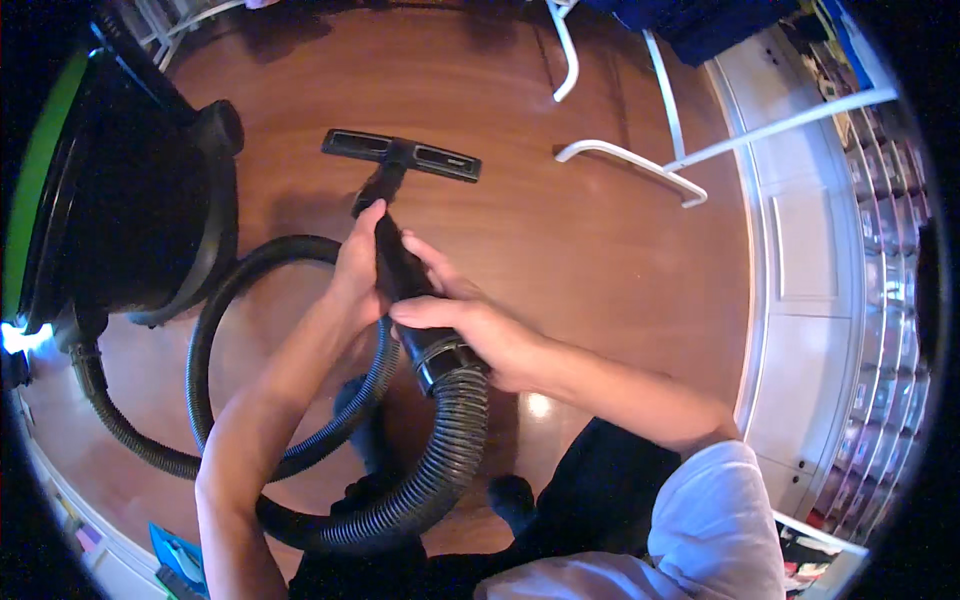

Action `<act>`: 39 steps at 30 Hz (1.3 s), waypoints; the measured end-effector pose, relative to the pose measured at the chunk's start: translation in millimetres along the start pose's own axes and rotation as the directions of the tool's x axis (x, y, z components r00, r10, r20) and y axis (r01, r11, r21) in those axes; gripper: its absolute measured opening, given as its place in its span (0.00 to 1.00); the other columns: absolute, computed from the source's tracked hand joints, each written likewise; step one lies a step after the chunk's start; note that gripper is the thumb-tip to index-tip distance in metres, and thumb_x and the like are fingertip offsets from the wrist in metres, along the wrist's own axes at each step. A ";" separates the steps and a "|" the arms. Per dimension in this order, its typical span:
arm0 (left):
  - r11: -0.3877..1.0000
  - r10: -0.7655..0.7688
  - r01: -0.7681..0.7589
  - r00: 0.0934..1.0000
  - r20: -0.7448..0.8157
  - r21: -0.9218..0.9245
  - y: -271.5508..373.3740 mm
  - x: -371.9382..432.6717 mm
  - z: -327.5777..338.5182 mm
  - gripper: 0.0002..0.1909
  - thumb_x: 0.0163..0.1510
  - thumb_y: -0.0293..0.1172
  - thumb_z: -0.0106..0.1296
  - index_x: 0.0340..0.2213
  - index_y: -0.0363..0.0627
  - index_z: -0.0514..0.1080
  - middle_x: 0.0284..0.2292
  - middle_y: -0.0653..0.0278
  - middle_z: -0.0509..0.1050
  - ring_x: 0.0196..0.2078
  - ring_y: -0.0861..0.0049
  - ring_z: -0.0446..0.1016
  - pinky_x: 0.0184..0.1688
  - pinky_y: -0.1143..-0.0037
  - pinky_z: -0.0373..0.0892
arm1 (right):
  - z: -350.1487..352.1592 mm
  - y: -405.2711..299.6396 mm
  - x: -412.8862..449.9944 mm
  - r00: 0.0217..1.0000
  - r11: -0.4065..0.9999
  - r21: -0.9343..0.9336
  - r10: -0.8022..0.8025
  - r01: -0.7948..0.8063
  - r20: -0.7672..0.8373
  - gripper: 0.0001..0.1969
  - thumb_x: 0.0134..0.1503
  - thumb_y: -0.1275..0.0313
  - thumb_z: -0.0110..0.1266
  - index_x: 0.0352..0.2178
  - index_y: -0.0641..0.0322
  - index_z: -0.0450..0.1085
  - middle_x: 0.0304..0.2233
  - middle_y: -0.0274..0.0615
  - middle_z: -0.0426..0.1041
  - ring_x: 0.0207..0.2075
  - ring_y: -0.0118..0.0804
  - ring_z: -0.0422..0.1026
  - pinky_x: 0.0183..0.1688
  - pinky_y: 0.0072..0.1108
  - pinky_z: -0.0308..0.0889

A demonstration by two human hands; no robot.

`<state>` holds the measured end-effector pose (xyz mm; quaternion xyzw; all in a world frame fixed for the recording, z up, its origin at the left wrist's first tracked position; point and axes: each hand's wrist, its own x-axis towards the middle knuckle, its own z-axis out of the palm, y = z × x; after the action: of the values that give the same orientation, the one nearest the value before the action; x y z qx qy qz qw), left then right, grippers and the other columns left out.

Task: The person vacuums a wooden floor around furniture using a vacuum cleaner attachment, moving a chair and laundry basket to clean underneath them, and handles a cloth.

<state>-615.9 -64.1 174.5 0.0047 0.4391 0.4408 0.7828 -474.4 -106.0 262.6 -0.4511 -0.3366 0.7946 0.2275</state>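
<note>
Both hands are on the black handle tube point(399, 262) of a vacuum cleaner hose. My left hand point(358, 262) wraps its far part, thumb pointing up along the tube. Closer to me, my right hand point(469, 322) grips near the collar where the ribbed hose point(459, 427) joins. At the tube's far end sits a wide black floor nozzle point(401, 154), over the wooden floor point(585, 255); whether it touches the floor I cannot tell. The hose loops leftward to the black vacuum cleaner body point(127, 210), which has a green top.
White metal rack legs point(637, 154) stand on the floor at upper right, with dark fabric point(697, 30) above. White cabinet doors point(806, 240) and stacked clear boxes point(892, 247) line the right side. A blue object point(178, 559) lies at lower left. The hose coils beside my feet.
</note>
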 end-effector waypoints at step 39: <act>0.997 0.026 -0.033 0.995 0.097 0.071 27.6 145.7 70.6 0.16 0.56 0.46 0.45 0.34 0.45 0.62 0.27 0.61 0.68 0.27 0.65 0.72 0.34 0.64 0.71 | -95.5 -64.5 30.5 0.910 0.962 -0.213 0.070 -0.169 -0.408 0.35 0.48 0.63 0.59 0.56 0.60 0.54 0.33 0.39 0.70 0.25 0.29 0.69 0.27 0.19 0.66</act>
<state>-553.1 80.8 129.2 0.0608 0.4166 0.4354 0.7957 -402.5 -11.0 258.1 -0.6470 -0.3500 0.6518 0.1845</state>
